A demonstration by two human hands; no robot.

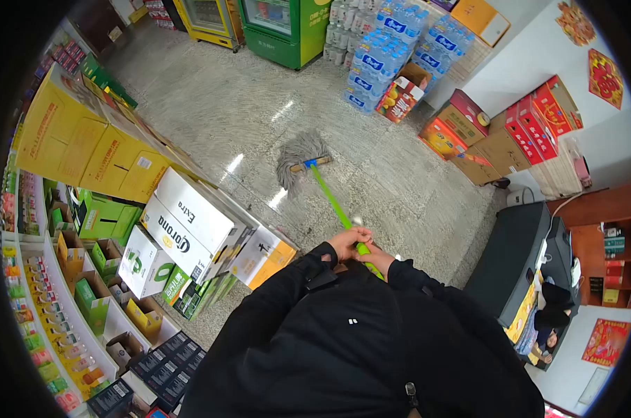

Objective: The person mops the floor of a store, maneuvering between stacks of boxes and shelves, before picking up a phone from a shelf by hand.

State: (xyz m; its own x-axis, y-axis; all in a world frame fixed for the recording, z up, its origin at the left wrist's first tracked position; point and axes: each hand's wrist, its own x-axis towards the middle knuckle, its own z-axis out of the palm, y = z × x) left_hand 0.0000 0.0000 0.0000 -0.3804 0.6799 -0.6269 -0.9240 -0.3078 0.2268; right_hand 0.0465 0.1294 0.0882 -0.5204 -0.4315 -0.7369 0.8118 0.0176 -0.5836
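Observation:
A mop with a bright green handle (335,202) reaches away from my body. Its grey string head (303,148) lies spread on the floor, joined to the handle by a blue clamp (310,164). My left hand (346,242) is wrapped round the handle in front of my chest. Close against it, nearer my body, my right hand (378,258) is closed on the same handle, its fingers partly hidden. Both arms are in black sleeves.
Stacked Corona cartons (193,219) and yellow boxes (96,143) stand to the left, beside shelves (85,279). Water-bottle packs (378,63) and a green fridge (284,35) line the back. Red gift boxes (521,132) and a dark counter (507,261) are on the right.

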